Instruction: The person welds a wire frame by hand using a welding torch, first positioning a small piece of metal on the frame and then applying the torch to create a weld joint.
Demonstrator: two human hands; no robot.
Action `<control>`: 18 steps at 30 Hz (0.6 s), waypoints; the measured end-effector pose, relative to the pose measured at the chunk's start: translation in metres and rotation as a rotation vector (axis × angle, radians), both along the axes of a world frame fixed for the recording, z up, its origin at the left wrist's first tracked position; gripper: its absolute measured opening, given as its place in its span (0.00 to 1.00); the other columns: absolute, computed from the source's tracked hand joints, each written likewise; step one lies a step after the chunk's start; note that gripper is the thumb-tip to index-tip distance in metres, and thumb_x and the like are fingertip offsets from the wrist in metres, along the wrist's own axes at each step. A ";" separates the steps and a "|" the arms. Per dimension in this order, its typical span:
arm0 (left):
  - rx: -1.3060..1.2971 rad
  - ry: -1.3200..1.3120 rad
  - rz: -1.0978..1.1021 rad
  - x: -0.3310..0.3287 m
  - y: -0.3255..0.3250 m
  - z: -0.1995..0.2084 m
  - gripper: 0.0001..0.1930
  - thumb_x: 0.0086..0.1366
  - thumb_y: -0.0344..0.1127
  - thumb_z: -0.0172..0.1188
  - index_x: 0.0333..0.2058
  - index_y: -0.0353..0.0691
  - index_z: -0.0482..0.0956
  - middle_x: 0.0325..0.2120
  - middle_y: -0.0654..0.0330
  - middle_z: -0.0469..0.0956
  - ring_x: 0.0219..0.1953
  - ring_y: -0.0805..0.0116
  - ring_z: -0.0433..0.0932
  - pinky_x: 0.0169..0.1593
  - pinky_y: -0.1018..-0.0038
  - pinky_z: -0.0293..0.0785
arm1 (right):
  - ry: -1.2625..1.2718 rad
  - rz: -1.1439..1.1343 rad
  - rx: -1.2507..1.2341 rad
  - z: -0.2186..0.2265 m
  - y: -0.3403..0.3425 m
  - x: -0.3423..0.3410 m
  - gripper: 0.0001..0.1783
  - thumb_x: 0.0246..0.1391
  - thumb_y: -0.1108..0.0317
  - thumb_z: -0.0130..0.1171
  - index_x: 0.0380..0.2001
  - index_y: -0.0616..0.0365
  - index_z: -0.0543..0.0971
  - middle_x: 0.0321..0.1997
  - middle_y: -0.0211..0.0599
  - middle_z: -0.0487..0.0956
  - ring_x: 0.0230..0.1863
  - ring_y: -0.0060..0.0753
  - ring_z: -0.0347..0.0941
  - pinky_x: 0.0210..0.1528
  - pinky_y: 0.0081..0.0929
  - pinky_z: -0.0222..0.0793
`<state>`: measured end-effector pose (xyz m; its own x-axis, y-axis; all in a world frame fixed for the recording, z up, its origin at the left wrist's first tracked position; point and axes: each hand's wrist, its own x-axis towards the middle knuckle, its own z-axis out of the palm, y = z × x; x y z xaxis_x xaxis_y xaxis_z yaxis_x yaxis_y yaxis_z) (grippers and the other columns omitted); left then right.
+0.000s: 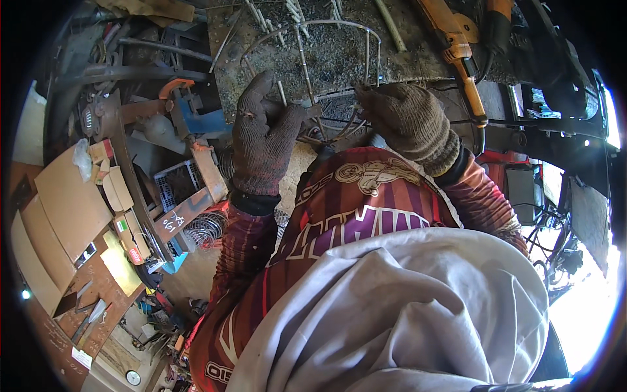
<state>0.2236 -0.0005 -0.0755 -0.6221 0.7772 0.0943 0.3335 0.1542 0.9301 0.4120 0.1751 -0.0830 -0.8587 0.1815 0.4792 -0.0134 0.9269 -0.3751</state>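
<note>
A bent metal rod frame, with a curved top bar and straight legs, stands over the gritty workbench in front of me. My left hand, in a dirty knitted glove, is at its left side. Its thumb and forefinger are spread apart, the thumb tip close to a small flat metal piece at the foot of the middle rod. My right hand, gloved too, curls around the frame's lower right end, its fingertips partly hidden. Thin bent rods cross below, between the hands.
An orange angle grinder lies on the bench at right. Several short light rods lie at the far edge. A blue vise-like tool sits left of my left hand. Cardboard boxes and a wire coil are farther left.
</note>
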 end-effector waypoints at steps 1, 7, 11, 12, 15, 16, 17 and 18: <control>-0.007 -0.013 0.004 0.001 0.000 0.001 0.29 0.63 0.22 0.61 0.62 0.30 0.63 0.26 0.56 0.79 0.26 0.74 0.79 0.31 0.76 0.78 | 0.010 0.006 -0.002 -0.002 0.000 0.000 0.27 0.53 0.68 0.64 0.58 0.52 0.77 0.30 0.36 0.79 0.27 0.39 0.77 0.26 0.34 0.73; 0.024 -0.038 0.013 0.004 -0.002 -0.002 0.28 0.63 0.21 0.60 0.61 0.30 0.64 0.25 0.56 0.79 0.25 0.73 0.79 0.32 0.76 0.77 | 0.014 0.019 -0.035 -0.003 -0.004 -0.002 0.29 0.52 0.69 0.64 0.59 0.52 0.76 0.30 0.36 0.80 0.28 0.39 0.78 0.27 0.34 0.74; 0.000 0.018 0.014 0.003 -0.003 -0.003 0.28 0.62 0.21 0.59 0.61 0.31 0.64 0.25 0.56 0.80 0.25 0.74 0.79 0.32 0.76 0.77 | -0.031 0.023 -0.062 0.001 -0.007 -0.004 0.30 0.52 0.70 0.63 0.60 0.52 0.74 0.32 0.37 0.81 0.29 0.40 0.80 0.29 0.35 0.76; 0.006 0.006 0.014 0.004 -0.003 -0.002 0.28 0.62 0.21 0.59 0.61 0.31 0.64 0.25 0.56 0.80 0.25 0.74 0.79 0.32 0.77 0.77 | -0.034 0.021 -0.061 0.001 -0.007 -0.005 0.30 0.52 0.70 0.63 0.61 0.52 0.74 0.33 0.37 0.82 0.30 0.40 0.80 0.29 0.35 0.76; -0.005 0.081 0.014 0.001 -0.004 -0.005 0.28 0.62 0.21 0.60 0.61 0.32 0.64 0.25 0.56 0.80 0.25 0.74 0.80 0.31 0.77 0.76 | -0.081 0.025 -0.089 0.002 -0.008 -0.004 0.30 0.53 0.70 0.62 0.61 0.50 0.74 0.34 0.38 0.82 0.31 0.41 0.81 0.30 0.35 0.77; -0.004 0.072 0.019 0.002 -0.004 -0.005 0.28 0.62 0.21 0.60 0.61 0.32 0.64 0.25 0.56 0.80 0.25 0.74 0.80 0.31 0.77 0.76 | -0.087 0.026 -0.102 0.001 -0.008 -0.004 0.30 0.53 0.69 0.62 0.61 0.50 0.74 0.34 0.38 0.82 0.31 0.41 0.81 0.30 0.35 0.77; -0.004 0.062 0.024 0.003 -0.003 -0.003 0.28 0.62 0.21 0.60 0.61 0.33 0.65 0.25 0.56 0.80 0.25 0.74 0.80 0.31 0.77 0.76 | -0.093 0.026 -0.116 0.001 -0.009 -0.004 0.30 0.53 0.68 0.63 0.61 0.49 0.74 0.34 0.38 0.82 0.31 0.41 0.81 0.30 0.35 0.77; -0.004 0.053 0.030 0.004 -0.002 -0.002 0.28 0.62 0.21 0.60 0.61 0.33 0.65 0.25 0.56 0.80 0.25 0.74 0.80 0.31 0.77 0.76 | -0.098 0.027 -0.130 0.001 -0.010 -0.005 0.29 0.53 0.67 0.63 0.61 0.49 0.74 0.34 0.38 0.82 0.31 0.41 0.80 0.30 0.35 0.77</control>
